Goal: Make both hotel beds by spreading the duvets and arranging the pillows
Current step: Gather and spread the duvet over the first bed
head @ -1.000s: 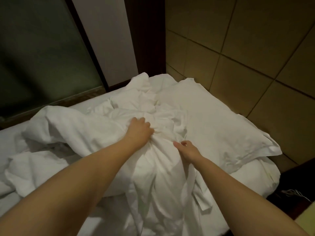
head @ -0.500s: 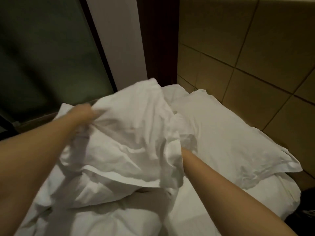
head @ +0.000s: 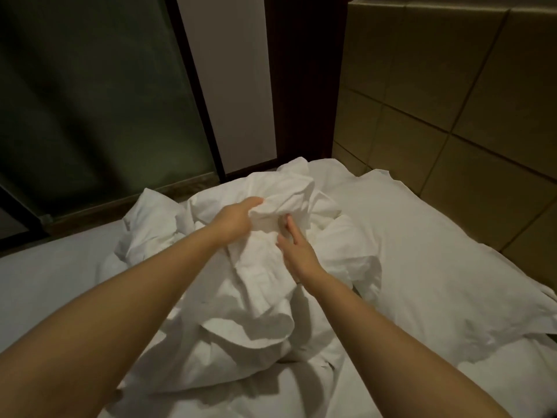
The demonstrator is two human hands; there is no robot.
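Note:
A crumpled white duvet lies bunched in a heap in the middle of the bed. My left hand grips a fold at the top of the heap. My right hand sits just right of it, fingers extended up against the same bunch of fabric; whether it pinches the cloth is unclear. A white pillow lies flat to the right, along the headboard wall. A second pillow's corner shows beneath it at lower right.
A tan padded headboard wall runs along the right. A dark glass partition and a white wall strip stand behind the bed. White sheet lies bare at left.
The duvet, lifted high half a second ago, has come back down into a heap. My left hand moved right and down, now close to my right hand on the same bunch.

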